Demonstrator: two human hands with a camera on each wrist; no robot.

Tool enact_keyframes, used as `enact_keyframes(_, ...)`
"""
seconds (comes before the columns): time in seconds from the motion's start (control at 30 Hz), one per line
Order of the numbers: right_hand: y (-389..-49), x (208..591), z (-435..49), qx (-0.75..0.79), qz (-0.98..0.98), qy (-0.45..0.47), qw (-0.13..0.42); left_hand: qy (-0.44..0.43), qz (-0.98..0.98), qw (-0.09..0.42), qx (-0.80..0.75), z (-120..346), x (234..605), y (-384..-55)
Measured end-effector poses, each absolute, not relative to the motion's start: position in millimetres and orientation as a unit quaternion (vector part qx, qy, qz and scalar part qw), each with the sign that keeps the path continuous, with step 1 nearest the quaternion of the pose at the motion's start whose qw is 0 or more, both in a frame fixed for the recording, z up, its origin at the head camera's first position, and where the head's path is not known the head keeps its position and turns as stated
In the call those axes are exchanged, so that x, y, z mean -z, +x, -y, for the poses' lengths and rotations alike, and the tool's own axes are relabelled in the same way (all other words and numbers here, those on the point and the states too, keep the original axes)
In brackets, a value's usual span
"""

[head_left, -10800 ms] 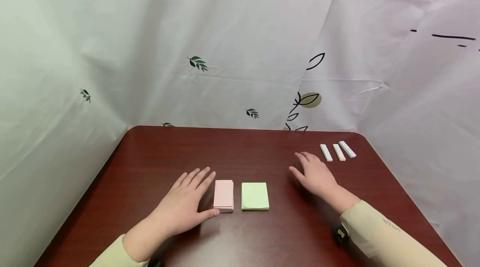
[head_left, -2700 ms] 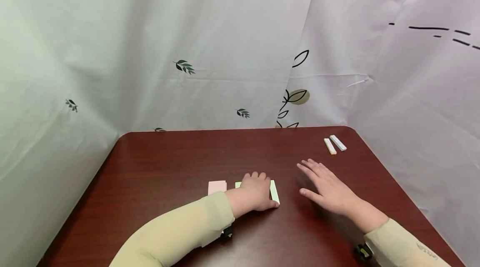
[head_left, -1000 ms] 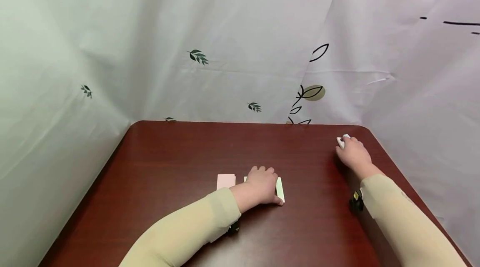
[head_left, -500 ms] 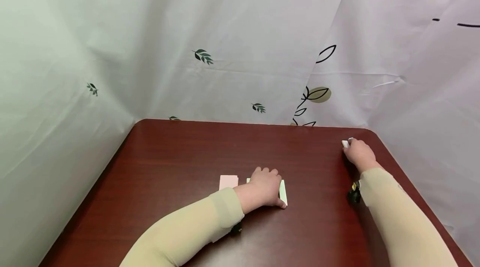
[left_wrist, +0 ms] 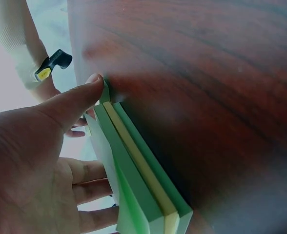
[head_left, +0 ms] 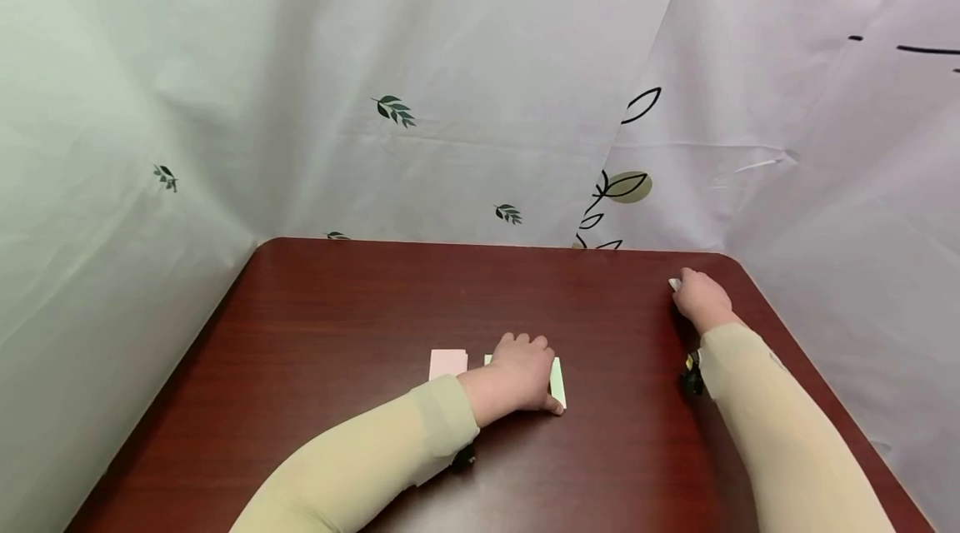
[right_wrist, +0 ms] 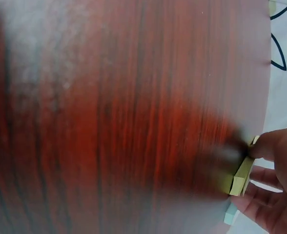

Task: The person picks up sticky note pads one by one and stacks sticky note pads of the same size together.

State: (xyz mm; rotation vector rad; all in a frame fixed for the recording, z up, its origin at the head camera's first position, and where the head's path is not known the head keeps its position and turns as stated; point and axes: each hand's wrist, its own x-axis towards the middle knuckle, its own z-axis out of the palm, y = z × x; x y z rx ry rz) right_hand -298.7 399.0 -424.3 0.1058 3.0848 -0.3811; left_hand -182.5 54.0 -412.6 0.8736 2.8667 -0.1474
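My left hand (head_left: 517,371) lies over a green sticky note pad (head_left: 557,383), its thumb at the near right corner and the fingers at the far side. In the left wrist view the stack (left_wrist: 133,170) shows green layers with a yellow one between, and its top sheet lifts away. At the far right of the table, my right hand (head_left: 702,298) pinches a slim yellow block of sticky note strips (right_wrist: 242,176) between thumb and fingers. A pale green strip block (right_wrist: 230,214) lies below those fingers in the right wrist view.
A pink sticky note pad (head_left: 448,362) sits left of the green one, partly hidden by the left forearm. The dark red table (head_left: 330,300) meets a white patterned cloth (head_left: 450,175) at its back and sides.
Since the earliest frame, the left hand has moved from beside the pink pad onto the green pad. The right hand has reached to the far right and taken hold of the yellow strip block.
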Motion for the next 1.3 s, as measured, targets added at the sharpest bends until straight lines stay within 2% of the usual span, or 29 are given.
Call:
enact_keyframes(0.53, -297.6, 417.1, -399.0, 0.115, -0.992, 0.032, 0.044, 0.292, -0.953, 0.070, 0.047, -54.2, 413.2, -184.8)
enact_keyframes(0.73, -293.3, 417.0, -395.4, 0.137, -0.990, 0.020, 0.039, 0.292, -0.953, 0.069, 0.045, -55.0, 413.8, -185.9)
enact_keyframes(1.07, -274.4, 416.0, -372.6, 0.143, -0.986, 0.008, 0.085, 0.298, -0.952, 0.062, 0.041, -55.2, 414.1, -185.0)
enact_keyframes(1.3, -252.7, 418.6, -342.9, 0.150, -0.985, -0.025, 0.086, 0.295, -0.953, 0.064, 0.037, -53.7, 412.2, -185.4)
